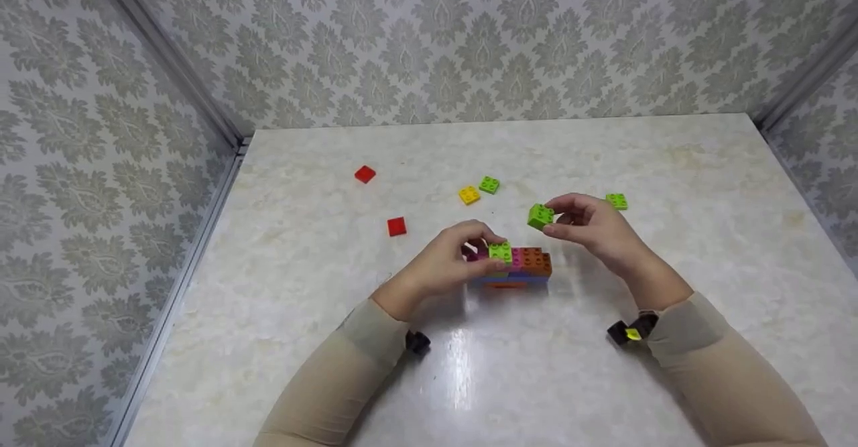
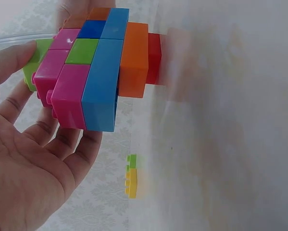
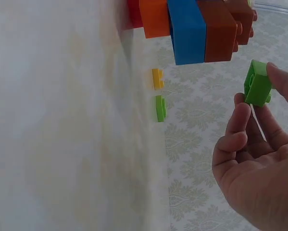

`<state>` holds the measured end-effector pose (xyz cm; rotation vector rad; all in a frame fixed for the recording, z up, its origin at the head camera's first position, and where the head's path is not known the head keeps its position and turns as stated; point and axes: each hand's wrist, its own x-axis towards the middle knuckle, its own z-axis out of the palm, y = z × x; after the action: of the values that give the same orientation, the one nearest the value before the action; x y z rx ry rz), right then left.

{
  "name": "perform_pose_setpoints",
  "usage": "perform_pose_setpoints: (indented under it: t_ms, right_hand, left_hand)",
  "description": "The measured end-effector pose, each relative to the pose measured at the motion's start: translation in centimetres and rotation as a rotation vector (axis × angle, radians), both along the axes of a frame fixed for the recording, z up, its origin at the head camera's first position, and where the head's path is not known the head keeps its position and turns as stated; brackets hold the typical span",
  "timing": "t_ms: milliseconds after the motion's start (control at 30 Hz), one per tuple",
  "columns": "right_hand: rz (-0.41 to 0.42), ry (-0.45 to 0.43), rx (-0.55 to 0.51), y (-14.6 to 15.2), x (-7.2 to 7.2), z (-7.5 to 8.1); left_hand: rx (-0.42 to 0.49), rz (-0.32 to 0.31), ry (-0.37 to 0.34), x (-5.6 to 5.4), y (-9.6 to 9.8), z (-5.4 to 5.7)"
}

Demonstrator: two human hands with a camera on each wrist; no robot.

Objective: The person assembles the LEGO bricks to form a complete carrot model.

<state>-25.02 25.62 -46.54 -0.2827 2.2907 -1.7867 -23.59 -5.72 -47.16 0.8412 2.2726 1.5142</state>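
A stack of toy building bricks (image 1: pixel 533 259) stands on the table, brown, pink, blue and orange, with a red brick (image 2: pixel 154 58) at its base. My left hand (image 1: pixel 446 263) is at the stack's left end, its thumb and index finger pinching a light green brick (image 1: pixel 500 251) on top. The other left fingers reach behind the pink bricks (image 2: pixel 69 96). To the right, my right hand (image 1: pixel 596 229) pinches a green brick (image 3: pixel 258 83) between thumb and fingers. That brick is held in the air, apart from the stack, its hollow underside partly showing in the right wrist view.
Two flat red pieces (image 1: pixel 397 226) lie to the left on the table (image 1: pixel 281 232). Beyond the stack, a yellow brick (image 1: pixel 469 195) lies beside a flat green brick (image 1: pixel 489 184). Another green brick (image 1: pixel 617 201) is behind the right hand. Patterned walls (image 1: pixel 442 45) border the table.
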Motion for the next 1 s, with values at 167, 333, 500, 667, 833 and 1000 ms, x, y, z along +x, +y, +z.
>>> perform_pose_setpoints:
  t_ms: [167,333,500,667,833,1000]
  right_hand:
    - [0.074,0.068,0.028,-0.6,0.9,0.2]
    - [0.135,0.142,0.119,-1.1,1.4,0.1]
    - [0.216,0.213,0.131,-1.3,1.8,-0.4]
    - [0.240,0.229,0.118,-1.7,2.1,-0.7]
    - [0.218,0.224,0.051,-2.3,2.5,-1.2]
    - [0.219,0.256,-0.024,-3.1,2.5,-1.9]
  left_hand:
    - [0.006,0.004,0.012,0.0,0.0,0.1]
    - [0.006,0.003,0.007,0.1,0.0,0.0]
    - [0.008,0.002,0.009,0.2,0.1,-0.1]
    - [0.023,-0.002,0.014,0.2,0.1,-0.2]
    - [0.020,-0.003,0.021,0.1,0.1,-0.2]
    - [0.014,-0.007,0.025,0.0,0.0,-0.1]
